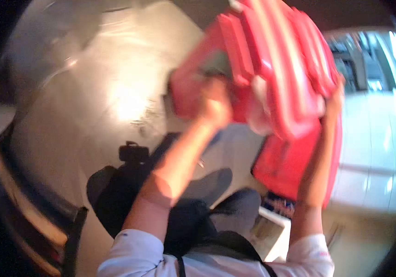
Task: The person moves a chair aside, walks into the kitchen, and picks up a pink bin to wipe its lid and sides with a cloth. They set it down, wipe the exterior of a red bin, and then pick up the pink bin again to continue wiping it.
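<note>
A bulky bundle of red pieces [283, 69], with thick rounded edges and pale bright bands, is raised in front of me, blurred by motion. My left hand [214, 104] grips its lower left part, beside a greyish patch in the red; the fingers look closed there. On the bundle's far right edge my right hand [334, 99] presses with its fingers wrapped against the side. Below the bundle, next to my right forearm, is a flat red panel [295, 161] with a dark lower edge. The exact kind of these red things cannot be made out.
A pale floor [129, 106] with a bright light patch and my shadow spreads to the left. At lower left curves a dark-edged object [36, 207]. White tiles [369, 134] shine on the right. A white-edged box [274, 231] stands near my right elbow.
</note>
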Demonstrator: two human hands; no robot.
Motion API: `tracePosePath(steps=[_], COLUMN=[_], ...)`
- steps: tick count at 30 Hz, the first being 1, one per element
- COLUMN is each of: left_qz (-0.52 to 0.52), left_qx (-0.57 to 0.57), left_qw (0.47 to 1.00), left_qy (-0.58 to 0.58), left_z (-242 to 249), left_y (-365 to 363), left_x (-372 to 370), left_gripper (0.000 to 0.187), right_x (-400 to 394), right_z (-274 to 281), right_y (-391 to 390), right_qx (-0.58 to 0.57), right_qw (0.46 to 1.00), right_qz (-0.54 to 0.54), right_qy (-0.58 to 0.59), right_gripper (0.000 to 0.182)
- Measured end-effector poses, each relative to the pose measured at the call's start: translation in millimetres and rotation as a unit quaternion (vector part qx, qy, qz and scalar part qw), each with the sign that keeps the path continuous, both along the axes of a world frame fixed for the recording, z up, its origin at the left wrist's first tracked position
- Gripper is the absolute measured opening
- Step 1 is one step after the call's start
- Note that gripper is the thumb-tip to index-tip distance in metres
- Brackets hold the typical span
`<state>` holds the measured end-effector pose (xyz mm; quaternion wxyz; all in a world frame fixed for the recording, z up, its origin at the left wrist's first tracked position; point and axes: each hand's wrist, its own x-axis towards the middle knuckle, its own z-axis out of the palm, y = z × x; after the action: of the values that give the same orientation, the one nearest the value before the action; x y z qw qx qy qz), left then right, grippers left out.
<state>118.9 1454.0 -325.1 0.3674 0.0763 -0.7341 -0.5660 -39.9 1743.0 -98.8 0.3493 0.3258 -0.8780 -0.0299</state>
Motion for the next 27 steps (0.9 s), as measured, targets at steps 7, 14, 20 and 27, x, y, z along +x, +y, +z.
tracePosePath(steps=[7, 14, 20, 27], left_qz=[-0.027, -0.156, 0.023, 0.05], left_qx=[0.226, 0.329, 0.104, 0.377], left_qw=[0.94, 0.93, 0.989, 0.905], left_qy=[-0.255, 0.044, -0.104, -0.192], left_z=[-134.2, 7.4, -116.8, -234.2], left_y=[-4.5, 21.2, -2.8, 66.6], left_x=[-0.6, 50.7, -18.5, 33.7], left_gripper=[0.036, 0.022, 0.029, 0.029], right_x=[31.4, 29.9, 31.9, 39.9], right_z=[14.7, 15.1, 10.2, 9.4], right_y=[-65.2, -62.0, -68.0, -65.8], right_qx=[-0.285, -0.319, -0.361, -0.367], right_qw=[0.937, 0.927, 0.913, 0.904], right_qz=[-0.062, -0.057, -0.074, -0.09], right_qy=[-0.191, -0.188, -0.177, -0.2], right_gripper=[0.069, 0.064, 0.062, 0.055])
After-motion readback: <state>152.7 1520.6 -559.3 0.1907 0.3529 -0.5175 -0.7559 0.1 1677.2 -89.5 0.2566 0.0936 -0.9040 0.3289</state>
